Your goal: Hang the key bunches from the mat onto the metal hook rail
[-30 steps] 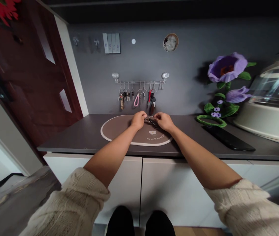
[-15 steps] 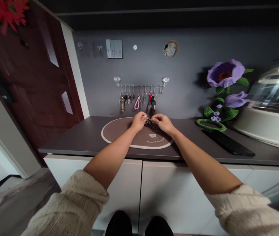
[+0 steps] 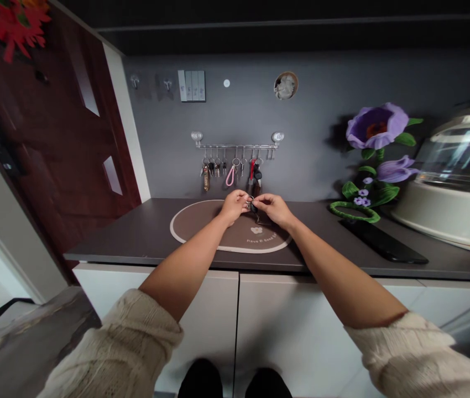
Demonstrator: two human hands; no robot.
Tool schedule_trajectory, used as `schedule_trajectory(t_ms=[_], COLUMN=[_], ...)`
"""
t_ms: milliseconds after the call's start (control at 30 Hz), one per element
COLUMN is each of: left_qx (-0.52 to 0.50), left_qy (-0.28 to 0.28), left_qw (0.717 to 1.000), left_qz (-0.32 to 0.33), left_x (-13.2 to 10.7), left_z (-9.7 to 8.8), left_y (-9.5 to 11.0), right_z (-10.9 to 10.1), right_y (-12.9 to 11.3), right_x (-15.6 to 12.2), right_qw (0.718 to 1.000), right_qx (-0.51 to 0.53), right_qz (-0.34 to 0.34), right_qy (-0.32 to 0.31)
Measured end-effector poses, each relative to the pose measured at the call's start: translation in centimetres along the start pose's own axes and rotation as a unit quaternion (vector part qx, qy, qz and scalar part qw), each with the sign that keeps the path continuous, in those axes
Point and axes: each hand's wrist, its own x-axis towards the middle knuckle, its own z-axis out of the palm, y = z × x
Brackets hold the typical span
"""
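Note:
Both hands meet above a brown oval mat (image 3: pixel 202 224) with a pale rim, holding a small bunch of keys (image 3: pixel 253 206) on a metal ring between them. My left hand (image 3: pixel 235 206) pinches the bunch from the left side. From the right, my right hand (image 3: pixel 274 209) pinches the ring with thumb and forefinger. Fingers partly hide the keys, so their shapes are hard to make out. Behind the hands, a clear hook rail (image 3: pixel 237 146) on the wall carries several key sets, among them a pink strap (image 3: pixel 230 176) and a wooden tag (image 3: pixel 206 178).
The dark counter (image 3: pixel 110 232) runs along a grey wall. To the right lie a black phone (image 3: pixel 384 240), purple fabric flowers (image 3: pixel 378 130) and a white appliance (image 3: pixel 446 204) with a clear lid. White cabinet doors (image 3: pixel 276 326) are below; a dark red door (image 3: pixel 77 149) stands left.
The key ring has turned slightly between the fingers and now stands more upright. Both hands keep nearly the same place, and the view has shifted a little.

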Motion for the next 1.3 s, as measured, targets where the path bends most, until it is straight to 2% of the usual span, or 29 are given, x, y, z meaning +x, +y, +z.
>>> schedule_trajectory(t_ms=[400, 467, 567, 733, 833, 1100, 1300], left_qx=[-0.031, -0.008, 0.083, 0.224, 0.244, 0.26, 0.261], left_qy=[-0.01, -0.005, 0.009, 0.019, 0.01, 0.001, -0.003], left_qw=[0.999, 0.999, 0.995, 0.967, 0.96, 0.958, 0.958], left_qz=[0.03, 0.038, 0.062, 0.12, 0.135, 0.12, 0.119], left_x=[0.0, 0.1, 0.3, 0.6, 0.6, 0.6, 0.6], left_z=[0.0, 0.0, -0.1, -0.3, -0.2, 0.0, 0.0], left_y=[-0.1, -0.3, -0.8, -1.6, -1.9, -2.1, -2.2], right_z=[-0.1, -0.2, -0.3, -0.5, -0.5, -1.1, -2.4], right_y=[-0.1, 0.2, 0.2, -0.5, -0.9, -2.3, -3.2], right_x=[-0.1, -0.1, -0.1, -0.3, -0.5, 0.0, 2.2], right_qw=[0.999, 0.999, 0.998, 0.995, 0.989, 0.959, 0.95], right_qx=[0.049, 0.045, 0.041, 0.06, 0.104, 0.238, 0.253], right_qz=[-0.009, -0.012, -0.013, 0.001, 0.023, 0.077, 0.102], right_qy=[0.017, 0.027, 0.045, 0.081, 0.099, 0.134, 0.153])
